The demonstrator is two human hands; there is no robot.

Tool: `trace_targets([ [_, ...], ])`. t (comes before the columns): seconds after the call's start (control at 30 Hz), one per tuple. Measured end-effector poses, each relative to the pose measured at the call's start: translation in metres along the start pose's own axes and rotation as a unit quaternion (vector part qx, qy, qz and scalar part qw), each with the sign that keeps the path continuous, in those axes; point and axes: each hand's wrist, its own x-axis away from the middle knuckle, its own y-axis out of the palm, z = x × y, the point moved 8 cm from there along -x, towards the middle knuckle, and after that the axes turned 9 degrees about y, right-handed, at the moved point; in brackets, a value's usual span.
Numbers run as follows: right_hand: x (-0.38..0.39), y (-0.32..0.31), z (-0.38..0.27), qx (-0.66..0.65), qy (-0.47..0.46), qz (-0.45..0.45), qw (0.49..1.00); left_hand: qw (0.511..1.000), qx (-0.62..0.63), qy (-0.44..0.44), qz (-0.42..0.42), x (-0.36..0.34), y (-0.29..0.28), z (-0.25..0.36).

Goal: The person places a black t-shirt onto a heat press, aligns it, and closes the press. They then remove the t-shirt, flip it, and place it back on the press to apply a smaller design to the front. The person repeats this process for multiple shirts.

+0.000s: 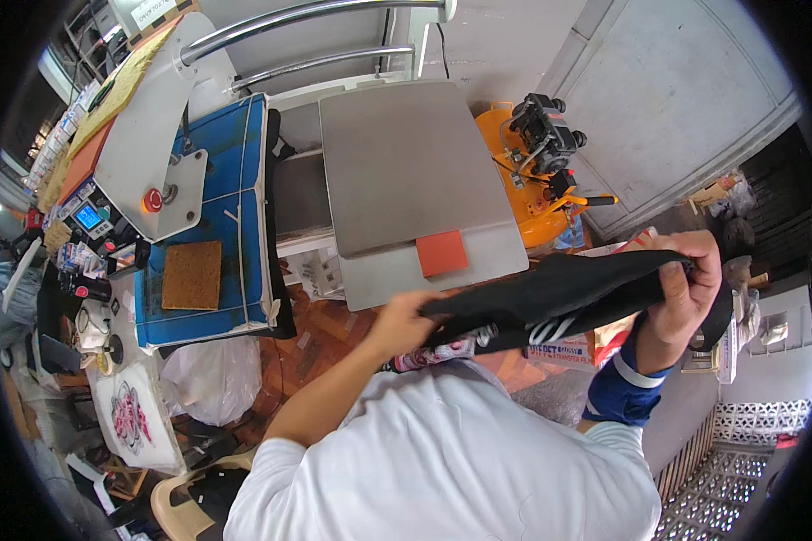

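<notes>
I hold a folded black garment (568, 293) with white stripes stretched between both hands, in front of my chest. My left hand (404, 317) grips its left end. My right hand (690, 288), with a blue wrist band below it, grips the right end a little higher. Beyond the garment lies the grey metal plate (406, 167) of a heat press, with a small orange square pad (442, 252) at its near edge.
A second press station with a blue cover (221, 171) and a brown square pad (192, 275) sits to the left. An orange air compressor (532, 171) stands right of the plate. A printed white cloth (135, 415) and clutter lie at far left.
</notes>
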Motion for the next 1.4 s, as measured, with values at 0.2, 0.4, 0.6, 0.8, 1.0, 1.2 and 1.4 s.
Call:
trace_targets([
  [0.2, 0.033, -0.058, 0.078, 0.149, 0.110, 0.030, 0.982, 0.910, -0.308, 0.269, 0.074, 0.055, -0.093, 0.108],
  [0.4, 0.028, -0.037, 0.095, 0.047, 0.142, 0.018, 0.989, 0.794, -0.581, 0.175, -0.035, 0.073, -0.093, 0.112],
  [0.6, 0.001, -0.021, 0.081, 0.124, 0.104, -0.016, 0.987, 0.747, -0.600, 0.211, 0.194, 0.067, -0.151, 0.127],
  [0.8, 0.006, -0.062, 0.114, 0.196, 0.126, 0.031, 0.972, 0.762, -0.499, 0.236, 0.338, 0.110, -0.174, 0.153],
  [1.0, -0.050, -0.098, 0.094, 0.313, 0.017, 0.096, 0.945, 0.747, -0.398, 0.390, 0.364, 0.123, -0.205, 0.187],
  [1.2, -0.194, -0.046, 0.098, 0.438, 0.030, 0.038, 0.898, 0.755, -0.422, 0.258, 0.431, 0.012, -0.288, 0.217],
  [1.4, -0.345, 0.057, 0.228, 0.435, -0.030, -0.097, 0.894, 0.753, -0.498, 0.207, 0.376, -0.154, -0.350, 0.193],
])
